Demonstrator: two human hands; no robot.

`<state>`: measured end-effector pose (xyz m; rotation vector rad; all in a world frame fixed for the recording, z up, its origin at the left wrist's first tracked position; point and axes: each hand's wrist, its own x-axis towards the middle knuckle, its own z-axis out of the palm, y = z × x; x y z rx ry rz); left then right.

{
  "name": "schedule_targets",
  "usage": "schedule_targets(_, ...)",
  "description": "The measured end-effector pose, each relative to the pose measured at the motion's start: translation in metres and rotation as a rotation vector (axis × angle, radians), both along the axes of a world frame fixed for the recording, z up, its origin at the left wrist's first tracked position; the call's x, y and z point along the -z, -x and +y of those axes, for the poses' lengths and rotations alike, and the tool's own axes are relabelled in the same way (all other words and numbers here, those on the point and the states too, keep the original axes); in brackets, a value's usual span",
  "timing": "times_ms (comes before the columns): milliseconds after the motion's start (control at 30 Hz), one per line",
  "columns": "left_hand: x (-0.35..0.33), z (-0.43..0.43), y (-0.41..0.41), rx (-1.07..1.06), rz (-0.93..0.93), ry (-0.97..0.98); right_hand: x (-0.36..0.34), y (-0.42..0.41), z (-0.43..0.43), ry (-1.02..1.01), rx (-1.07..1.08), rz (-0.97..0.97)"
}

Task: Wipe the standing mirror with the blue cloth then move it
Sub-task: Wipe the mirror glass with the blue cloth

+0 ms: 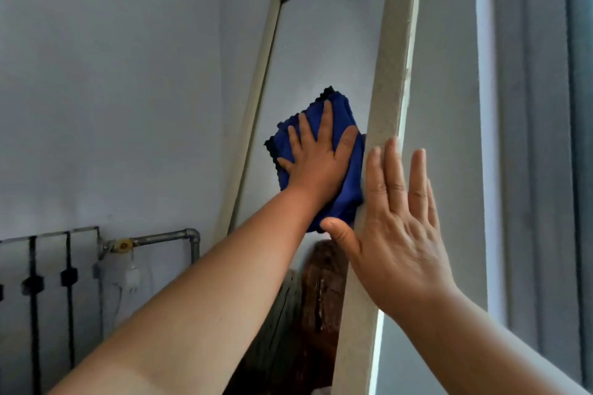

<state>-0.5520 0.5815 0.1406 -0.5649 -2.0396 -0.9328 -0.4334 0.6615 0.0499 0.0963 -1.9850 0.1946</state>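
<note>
Pale blue-grey wall (112,74) fills the background, and the tall standing mirror with its cream-coloured frame (391,74) leans back against it, tilted, with its top further from me. My left grip (316,163) lies flat on the glass in the middle of the mirror, fingers spread and straight, pressing the folded dark blue cloth with a zigzag edge (349,170) against the surface close to the right side of the frame. My right grip (394,228) rests spread on the outer edge of that right frame side, fingers straight and pointing upward, thumb on the front face just below the cloth. Low on the left a grey metal pipe (160,237) with a yellow valve (123,244) runs along the wall above black vertical bars (33,282). At the far right hangs a grey pleated curtain (539,138).
</note>
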Motion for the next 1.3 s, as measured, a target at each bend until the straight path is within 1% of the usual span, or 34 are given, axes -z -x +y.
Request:
schedule_targets(100,-0.049,0.011,0.006,0.045,0.088,0.062,-0.001,0.0,0.001,0.004,-0.006,-0.006)
schedule_targets(167,-0.056,0.01,0.016,0.03,0.083,0.063,-0.001,0.0,0.004,0.0,-0.002,-0.015)
schedule_targets(200,-0.05,0.004,0.02,0.011,0.049,0.035,0.001,0.0,0.004,-0.004,-0.005,-0.019)
schedule_targets(267,-0.024,-0.012,0.025,-0.046,-0.073,-0.066,0.006,-0.002,0.004,0.004,-0.027,-0.027)
schedule_targets(333,0.019,-0.03,0.025,-0.105,-0.221,-0.176,0.015,-0.005,0.002,0.027,-0.057,-0.029)
schedule_targets(400,0.07,-0.04,0.012,-0.139,-0.305,-0.2,0.023,-0.007,0.0,0.061,-0.091,-0.027)
schedule_targets(433,0.091,-0.039,0.002,-0.129,-0.303,-0.173,0.026,-0.009,-0.002,0.082,-0.114,-0.021)
schedule_targets(500,0.112,-0.029,-0.017,-0.057,-0.197,-0.074,0.03,-0.012,-0.004,0.123,-0.143,-0.016)
schedule_targets(533,0.109,-0.021,-0.022,-0.016,-0.121,-0.012,0.03,-0.014,-0.004,0.132,-0.143,-0.016)
schedule_targets(600,0.083,-0.01,-0.026,0.035,0.014,0.094,0.031,-0.016,-0.007,0.134,-0.144,-0.015)
schedule_targets(633,0.064,-0.007,-0.025,0.056,0.052,0.119,0.03,-0.017,-0.008,0.141,-0.155,-0.014)
schedule_targets(700,0.029,-0.004,-0.019,0.078,0.061,0.109,0.031,-0.015,-0.011,0.154,-0.174,-0.014)
schedule_targets(767,0.016,-0.002,-0.013,0.061,0.06,0.067,0.031,-0.013,-0.013,0.154,-0.17,-0.013)
schedule_targets(833,0.033,-0.004,-0.012,0.052,0.066,0.069,0.032,-0.011,-0.014,0.158,-0.162,-0.017)
schedule_targets(900,0.079,-0.013,-0.02,0.066,0.111,0.132,0.036,-0.012,-0.016,0.16,-0.147,-0.022)
schedule_targets(967,0.135,-0.03,-0.034,0.137,0.155,0.194,0.042,-0.014,-0.019,0.171,-0.133,-0.021)
schedule_targets(1033,0.168,-0.046,-0.043,0.215,0.123,0.207,0.049,-0.016,-0.023,0.177,-0.141,-0.024)
schedule_targets(1100,0.157,-0.047,-0.039,0.176,0.11,0.262,0.053,-0.018,-0.026,0.183,-0.16,-0.015)
schedule_targets(1167,0.111,-0.031,-0.029,0.068,0.139,0.315,0.053,-0.018,-0.027,0.185,-0.174,-0.012)
schedule_targets(1233,0.058,-0.012,-0.019,0.082,0.13,0.23,0.053,-0.015,-0.027,0.182,-0.164,-0.005)
schedule_targets(1300,0.022,-0.002,-0.01,0.122,0.144,0.128,0.055,-0.013,-0.024,0.172,-0.127,0.004)
